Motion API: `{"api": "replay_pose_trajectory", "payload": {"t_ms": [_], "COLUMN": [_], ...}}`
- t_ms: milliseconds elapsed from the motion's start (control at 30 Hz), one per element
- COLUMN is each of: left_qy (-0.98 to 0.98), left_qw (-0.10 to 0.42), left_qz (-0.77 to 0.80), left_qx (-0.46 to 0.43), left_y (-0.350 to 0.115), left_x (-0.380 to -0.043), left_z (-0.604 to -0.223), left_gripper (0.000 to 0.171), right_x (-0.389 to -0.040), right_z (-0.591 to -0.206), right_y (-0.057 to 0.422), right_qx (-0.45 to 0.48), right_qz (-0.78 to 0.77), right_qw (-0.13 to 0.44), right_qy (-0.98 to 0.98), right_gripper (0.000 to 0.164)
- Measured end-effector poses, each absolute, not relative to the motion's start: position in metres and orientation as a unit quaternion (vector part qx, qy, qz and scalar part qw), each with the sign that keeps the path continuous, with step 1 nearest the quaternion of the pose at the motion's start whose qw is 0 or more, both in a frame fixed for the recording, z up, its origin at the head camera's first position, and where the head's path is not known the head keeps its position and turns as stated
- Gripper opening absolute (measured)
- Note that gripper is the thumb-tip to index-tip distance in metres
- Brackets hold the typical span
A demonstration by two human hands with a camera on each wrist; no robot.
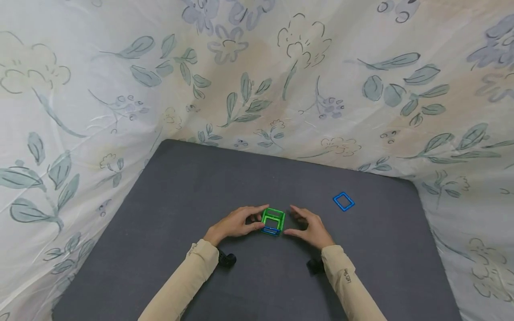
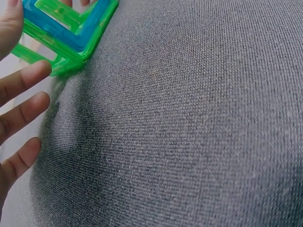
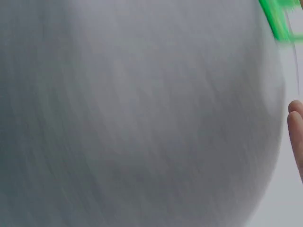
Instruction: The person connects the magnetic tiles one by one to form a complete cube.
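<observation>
A small box-like build of green and blue magnetic tile frames (image 1: 277,210) stands on the dark table between both hands. Its near side carries a blue square, and the rest is green. My left hand (image 1: 238,222) is at its left side, with thumb and index finger spread about its edge; whether they touch it is hard to tell. In the left wrist view, the other fingers (image 2: 26,111) are spread apart, below the build (image 2: 71,56). To the right, my right hand (image 1: 311,227) has thumb and fingers parted, a small gap from the build. The right wrist view is blurred.
A single blue square tile frame (image 1: 344,209) lies flat on the dark grey table (image 1: 192,187), beyond the right hand and to its right. Pale floral cloth (image 1: 249,107) hangs behind the table and along its sides. Dark wrist devices (image 1: 228,260) sit below the sleeves.
</observation>
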State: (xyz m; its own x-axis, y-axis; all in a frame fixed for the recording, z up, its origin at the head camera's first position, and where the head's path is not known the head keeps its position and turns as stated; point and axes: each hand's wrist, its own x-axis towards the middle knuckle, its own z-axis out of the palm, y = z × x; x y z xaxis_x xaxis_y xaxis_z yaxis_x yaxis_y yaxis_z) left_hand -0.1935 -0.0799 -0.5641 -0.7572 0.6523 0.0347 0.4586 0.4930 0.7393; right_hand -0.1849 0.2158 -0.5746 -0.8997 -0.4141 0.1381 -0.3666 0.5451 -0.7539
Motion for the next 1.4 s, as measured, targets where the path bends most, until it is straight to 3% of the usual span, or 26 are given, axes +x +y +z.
{"api": "replay_pose_trajectory", "payload": {"t_ms": [267, 667, 1000, 1233, 1400], "left_qy": [0.851, 0.852, 0.856, 0.857, 0.858], "left_qw": [0.132, 0.126, 0.134, 0.136, 0.139], "left_qz": [0.392, 0.391, 0.385, 0.384, 0.381], "left_qx": [0.324, 0.326, 0.317, 0.315, 0.316], "left_y": [-0.08, -0.081, -0.081, -0.082, -0.082], "left_x": [-0.194, -0.194, -0.195, -0.197, -0.198], "left_z": [-0.565, -0.564, -0.564, -0.563, -0.562], "left_gripper": [0.065, 0.064, 0.065, 0.065, 0.064], "right_x": [-0.211, -0.23, -0.235, -0.239, -0.242], "right_z": [-0.549, -0.526, -0.533, -0.539, -0.548], "right_y": [0.28, 0.352, 0.375, 0.368, 0.367], "right_qx": [-0.16, -0.043, -0.014, 0.005, 0.015], "right_qz": [-0.365, -0.288, -0.25, -0.228, -0.212], "right_qw": [-0.015, 0.043, 0.09, 0.135, 0.14], "right_qy": [0.917, 0.956, 0.964, 0.964, 0.967], "right_gripper": [0.078, 0.096, 0.103, 0.119, 0.119]}}
